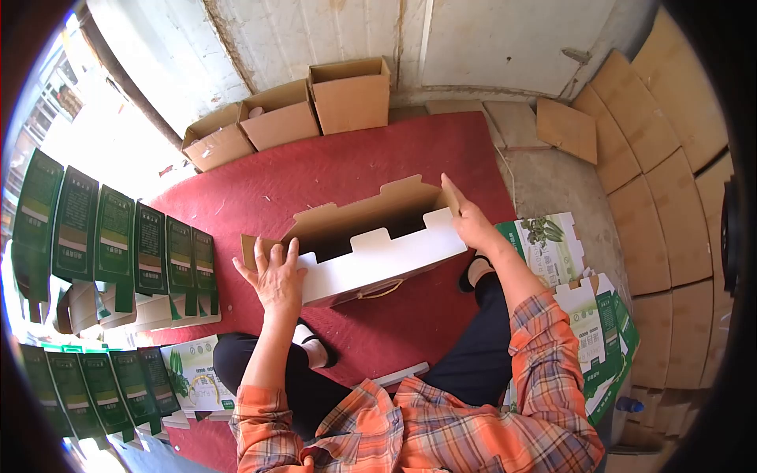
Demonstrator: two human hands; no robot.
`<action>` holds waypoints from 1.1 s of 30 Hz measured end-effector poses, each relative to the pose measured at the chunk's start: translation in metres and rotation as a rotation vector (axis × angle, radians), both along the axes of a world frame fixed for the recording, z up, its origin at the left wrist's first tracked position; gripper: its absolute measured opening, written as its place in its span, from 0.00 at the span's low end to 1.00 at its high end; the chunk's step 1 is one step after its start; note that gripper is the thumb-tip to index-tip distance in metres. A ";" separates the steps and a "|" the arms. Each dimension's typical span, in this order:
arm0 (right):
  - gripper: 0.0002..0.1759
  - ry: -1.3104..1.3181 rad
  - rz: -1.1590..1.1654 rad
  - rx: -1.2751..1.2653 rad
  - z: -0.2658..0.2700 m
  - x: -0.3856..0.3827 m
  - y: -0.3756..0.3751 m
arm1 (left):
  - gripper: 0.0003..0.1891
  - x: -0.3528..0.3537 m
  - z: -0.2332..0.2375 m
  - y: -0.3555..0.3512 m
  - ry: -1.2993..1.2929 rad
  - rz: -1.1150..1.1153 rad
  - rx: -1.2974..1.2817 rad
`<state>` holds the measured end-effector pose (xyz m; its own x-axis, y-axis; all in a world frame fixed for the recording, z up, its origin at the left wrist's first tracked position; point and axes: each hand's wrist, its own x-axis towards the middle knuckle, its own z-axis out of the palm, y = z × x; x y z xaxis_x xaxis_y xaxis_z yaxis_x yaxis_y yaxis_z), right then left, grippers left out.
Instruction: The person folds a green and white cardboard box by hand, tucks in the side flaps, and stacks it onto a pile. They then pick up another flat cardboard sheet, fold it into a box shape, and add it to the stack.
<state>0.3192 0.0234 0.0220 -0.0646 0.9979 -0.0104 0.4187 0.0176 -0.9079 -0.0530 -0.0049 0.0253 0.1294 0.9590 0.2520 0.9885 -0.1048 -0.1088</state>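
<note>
In front of me stands a cardboard box (pixel 386 257), white along its near top edge and brown inside. Its top is open, with tabbed edges standing up, and a yellowish cord handle (pixel 381 290) hangs on the near side. My left hand (pixel 276 276) rests at the box's left end, fingers spread, beside the raised brown left end flap (pixel 249 251). At the other end, my right hand (pixel 475 225) grips the upright right end flap (pixel 450 194), its fingers partly hidden behind the cardboard.
Rows of green printed cartons (pixel 115 236) stand on the left. Flat printed cartons (pixel 587 315) lie on the right. Brown open boxes (pixel 351 102) line the far edge of the red carpet (pixel 355 162). Stacked brown cardboard boxes (pixel 654 229) form the right wall.
</note>
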 end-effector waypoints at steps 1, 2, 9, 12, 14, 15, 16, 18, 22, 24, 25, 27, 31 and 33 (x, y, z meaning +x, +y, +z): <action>0.47 -0.078 0.025 -0.004 0.001 -0.002 -0.001 | 0.31 0.001 0.001 0.001 -0.002 -0.001 0.001; 0.47 -0.116 0.033 0.018 0.001 -0.005 -0.002 | 0.33 0.001 0.004 0.001 -0.017 0.010 -0.013; 0.41 -0.555 0.095 0.088 -0.010 -0.021 -0.009 | 0.40 0.009 0.010 0.007 0.029 0.047 -0.083; 0.32 -0.555 0.056 0.103 -0.009 -0.024 -0.010 | 0.38 0.010 0.011 0.009 0.008 0.033 -0.073; 0.29 -0.578 0.049 0.117 -0.008 -0.024 -0.006 | 0.35 0.012 0.007 0.010 0.001 0.026 -0.072; 0.27 -0.571 -0.003 0.110 -0.008 -0.024 -0.002 | 0.32 0.014 0.004 0.010 0.049 -0.050 0.065; 0.25 -0.562 -0.055 0.102 -0.009 -0.024 0.001 | 0.29 0.015 0.002 0.009 0.097 -0.126 0.203; 0.25 -0.607 -0.092 0.153 -0.011 -0.029 0.003 | 0.26 0.022 -0.001 0.003 -0.007 -0.293 0.205; 0.28 -0.708 -0.080 0.126 -0.002 -0.038 0.005 | 0.31 0.027 0.000 -0.008 -0.097 -0.540 0.033; 0.29 -0.683 -0.084 0.129 0.001 -0.037 0.010 | 0.32 0.024 0.006 -0.009 -0.105 -0.566 0.029; 0.30 -0.660 -0.091 0.132 0.002 -0.035 0.010 | 0.32 0.022 0.008 -0.008 -0.142 -0.571 -0.001; 0.31 -0.658 -0.097 0.150 0.000 -0.033 0.009 | 0.31 0.018 0.006 -0.007 -0.179 -0.575 -0.033; 0.33 -0.663 -0.078 0.152 0.003 -0.034 0.008 | 0.31 0.012 -0.004 -0.004 -0.312 -0.534 0.101; 0.33 -0.661 -0.076 0.158 0.000 -0.033 0.009 | 0.31 0.013 0.001 -0.008 -0.391 -0.509 0.166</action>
<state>0.2861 0.0323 0.0221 -0.0247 0.9922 0.1221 0.8897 0.0776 -0.4500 -0.0398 -0.0124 0.0265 0.4253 0.7464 0.5118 0.7899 -0.5822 0.1927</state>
